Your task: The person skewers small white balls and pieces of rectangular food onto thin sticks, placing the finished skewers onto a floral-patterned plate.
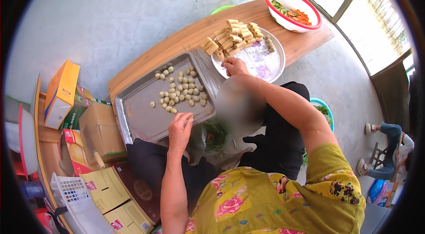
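A rectangular metal tray (146, 118) holds many small greenish-grey balls (181, 89), grouped mostly on its right side. Over the tray's near edge is my left hand (181, 131), fingertips pinched; whether a ball is between them is hard to see. My right hand (235, 66) is bent over the left rim of a round white plate (260, 63) with purple flowers, its fingers curled; what they grip is hidden. Pale tan rolls (232, 38) are piled on the plate. A skewer of several balls (269, 44) lies at its right. Thin clear skewers (207, 68) are bundled between tray and plate.
A red-rimmed bowl (292, 10) with cut green and orange vegetables stands at the wooden table's (179, 40) far end. Cartons (99, 128) crowd the left. Greens in a bag (212, 136) lie below the tray. A person (388, 149) sits at far right.
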Available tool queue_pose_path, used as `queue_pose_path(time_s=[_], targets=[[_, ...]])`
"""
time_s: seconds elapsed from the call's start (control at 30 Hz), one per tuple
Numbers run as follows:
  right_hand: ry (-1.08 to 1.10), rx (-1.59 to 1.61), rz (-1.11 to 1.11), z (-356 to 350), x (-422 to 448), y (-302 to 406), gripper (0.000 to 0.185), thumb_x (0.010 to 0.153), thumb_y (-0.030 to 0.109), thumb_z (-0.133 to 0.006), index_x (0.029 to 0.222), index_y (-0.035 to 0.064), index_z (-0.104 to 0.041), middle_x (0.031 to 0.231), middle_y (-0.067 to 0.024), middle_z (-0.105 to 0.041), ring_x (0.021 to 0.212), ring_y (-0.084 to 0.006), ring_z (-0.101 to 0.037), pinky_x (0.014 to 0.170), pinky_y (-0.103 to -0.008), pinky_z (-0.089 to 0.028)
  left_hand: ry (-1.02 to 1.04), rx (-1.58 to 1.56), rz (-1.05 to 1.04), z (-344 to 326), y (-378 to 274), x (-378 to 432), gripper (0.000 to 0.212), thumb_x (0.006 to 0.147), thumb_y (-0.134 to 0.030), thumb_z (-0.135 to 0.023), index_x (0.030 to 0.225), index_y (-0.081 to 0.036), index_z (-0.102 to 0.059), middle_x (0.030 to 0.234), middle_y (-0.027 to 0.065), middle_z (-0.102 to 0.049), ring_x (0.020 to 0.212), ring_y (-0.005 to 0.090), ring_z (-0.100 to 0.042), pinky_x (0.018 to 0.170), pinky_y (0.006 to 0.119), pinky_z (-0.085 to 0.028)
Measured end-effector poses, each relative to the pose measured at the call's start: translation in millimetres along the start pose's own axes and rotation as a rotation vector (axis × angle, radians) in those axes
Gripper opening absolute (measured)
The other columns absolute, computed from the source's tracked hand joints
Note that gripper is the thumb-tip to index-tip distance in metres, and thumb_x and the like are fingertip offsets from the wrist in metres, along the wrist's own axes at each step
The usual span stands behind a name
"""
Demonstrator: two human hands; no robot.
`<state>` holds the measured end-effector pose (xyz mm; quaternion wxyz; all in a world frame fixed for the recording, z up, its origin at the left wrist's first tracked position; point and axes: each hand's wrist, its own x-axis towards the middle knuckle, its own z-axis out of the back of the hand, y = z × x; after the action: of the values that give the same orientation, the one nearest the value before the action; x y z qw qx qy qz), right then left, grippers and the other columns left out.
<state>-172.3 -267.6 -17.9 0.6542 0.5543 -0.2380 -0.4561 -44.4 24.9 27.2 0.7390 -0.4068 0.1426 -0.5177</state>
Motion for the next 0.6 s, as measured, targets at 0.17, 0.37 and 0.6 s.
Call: queue_pose_path(time_s=[0.17,0.37,0.6], targets=[[-0.166,-0.211,0.039,-18,3,-22,0.017,0.080,0.018,-0.057,0.084,0.0068,-0.069,0.070,-0.0153,-0.066,0.066,-0.0283,-0.065,0.063,-0.0395,-0.050,0.031,-0.006,-0.007,-2,2,-1,0.019,0.083,-0.006,-0.061,0.101,-0.002,-0.064,0.095,0.0124,-0.062,0.085,0.0313,-0.061,0.074,0.036,-0.047],[-0.151,-0.476,0.062,-27,-11,-14,0.021,0.082,0.018,-0.051,0.087,0.0068,-0.068,0.084,-0.0200,-0.066,0.084,-0.0381,-0.063,0.075,-0.0461,-0.050,0.038,0.025,0.014,2,2,-4,0.017,0.083,-0.005,-0.061,0.099,0.001,-0.064,0.091,0.0114,-0.063,0.082,0.0252,-0.062,0.073,0.032,-0.047],[-0.043,-0.467,-0.023,-25,2,-33,0.020,0.084,0.017,-0.050,0.091,0.0064,-0.065,0.090,-0.0193,-0.067,0.088,-0.0378,-0.063,0.077,-0.0465,-0.049,0.056,0.030,-0.017,0,1,-2,0.017,0.083,-0.006,-0.061,0.099,0.001,-0.064,0.091,0.0123,-0.062,0.082,0.0263,-0.062,0.073,0.033,-0.048]])
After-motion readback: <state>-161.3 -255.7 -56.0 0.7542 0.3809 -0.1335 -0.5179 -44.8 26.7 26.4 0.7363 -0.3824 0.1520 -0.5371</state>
